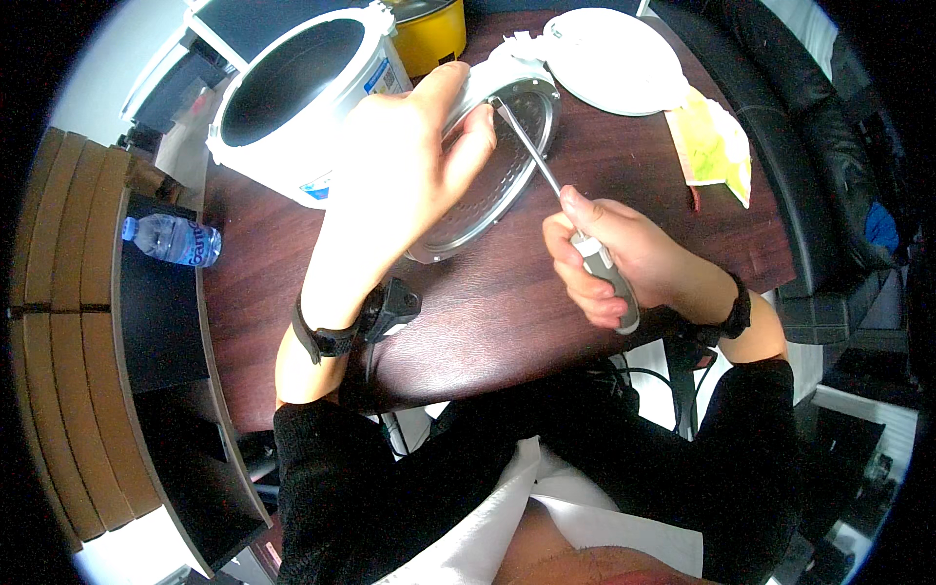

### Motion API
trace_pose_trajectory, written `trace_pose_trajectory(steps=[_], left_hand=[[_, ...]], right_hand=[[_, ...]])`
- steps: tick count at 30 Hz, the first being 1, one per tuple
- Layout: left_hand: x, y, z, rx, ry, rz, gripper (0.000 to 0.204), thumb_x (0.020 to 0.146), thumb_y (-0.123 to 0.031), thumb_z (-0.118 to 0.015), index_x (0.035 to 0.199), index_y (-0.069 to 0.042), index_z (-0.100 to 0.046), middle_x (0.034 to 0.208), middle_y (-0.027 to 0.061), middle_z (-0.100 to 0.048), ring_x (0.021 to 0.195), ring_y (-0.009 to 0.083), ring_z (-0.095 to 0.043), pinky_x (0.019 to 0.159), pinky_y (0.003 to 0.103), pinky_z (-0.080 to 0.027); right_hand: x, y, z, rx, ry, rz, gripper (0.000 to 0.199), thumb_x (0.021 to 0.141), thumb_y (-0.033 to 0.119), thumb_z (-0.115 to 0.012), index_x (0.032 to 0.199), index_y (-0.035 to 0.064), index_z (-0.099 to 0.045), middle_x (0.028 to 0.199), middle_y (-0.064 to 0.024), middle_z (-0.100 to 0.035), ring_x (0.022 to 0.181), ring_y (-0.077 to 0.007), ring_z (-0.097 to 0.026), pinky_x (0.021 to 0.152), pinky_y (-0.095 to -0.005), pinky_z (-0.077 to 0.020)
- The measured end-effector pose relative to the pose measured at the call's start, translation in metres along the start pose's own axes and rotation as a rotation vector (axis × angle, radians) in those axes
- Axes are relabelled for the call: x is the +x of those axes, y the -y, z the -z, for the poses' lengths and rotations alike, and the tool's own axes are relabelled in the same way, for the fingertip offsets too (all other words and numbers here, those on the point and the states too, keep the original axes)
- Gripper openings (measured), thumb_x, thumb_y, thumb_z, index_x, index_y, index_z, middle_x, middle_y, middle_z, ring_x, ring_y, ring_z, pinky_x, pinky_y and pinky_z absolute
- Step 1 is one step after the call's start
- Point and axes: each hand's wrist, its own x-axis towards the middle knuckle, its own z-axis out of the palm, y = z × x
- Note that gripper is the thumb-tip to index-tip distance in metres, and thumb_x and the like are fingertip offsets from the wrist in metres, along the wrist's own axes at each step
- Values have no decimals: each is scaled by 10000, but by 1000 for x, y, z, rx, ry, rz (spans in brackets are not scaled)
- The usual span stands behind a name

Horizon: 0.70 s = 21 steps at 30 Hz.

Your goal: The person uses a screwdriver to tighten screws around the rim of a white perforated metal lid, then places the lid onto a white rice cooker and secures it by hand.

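Observation:
My left hand (402, 156) grips the edge of a round lid (492, 200) with a shiny metal rim and a dotted inner plate, which stands tilted on the table. Its thumb and fingers are around the lid's upper part, and the palm hides much of it. In my right hand (629, 249) is a screwdriver (531, 151) with a grey and white handle. The shaft slants up and left, its tip at the lid's inner edge beside my left thumb. Whether the tip sits in a screw, I cannot tell.
Behind my left hand a white rice cooker body (341, 122) stands open. A yellow pot (429, 39) is at the back. A white oval cover (619, 60) and a yellow-green wrapper (710, 146) lie far right. A water bottle (174, 241) lies left on a shelf.

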Motion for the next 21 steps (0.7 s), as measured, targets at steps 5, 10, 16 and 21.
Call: trace_pose_trajectory(steps=[5,10,16,21], left_hand=[[-1,4,-1,-22,2,29,267,860,-245,-638,981,-7,-637,613,185,-616,568,315,-654,540,371,-511],[-1,2,4,-53,40,63,305,865,-276,-637,998,-2,-643,644,191,-630,585,301,-663,557,354,-514],[-2,2,-2,-62,-17,26,341,844,-320,-682,1032,-35,-672,569,126,-608,465,194,-603,496,303,-471],[-2,2,0,-32,11,3,332,838,-294,-692,1041,-33,-667,578,131,-616,474,210,-614,508,312,-483]], right_hand=[[2,-1,1,267,211,-80,577,994,573,-146,755,108,-392,473,-19,-374,320,-142,-367,317,-302,-338],[-6,8,7,-333,-171,40,525,1018,499,-253,770,85,-460,488,-12,-443,347,-137,-435,336,-280,-339],[-21,28,1,-1541,-784,466,416,961,330,-514,704,5,-559,630,-230,-552,622,-428,-564,552,-485,-425],[-23,32,4,-1497,-698,472,437,976,341,-490,698,9,-544,570,-197,-543,535,-375,-556,509,-441,-426]])
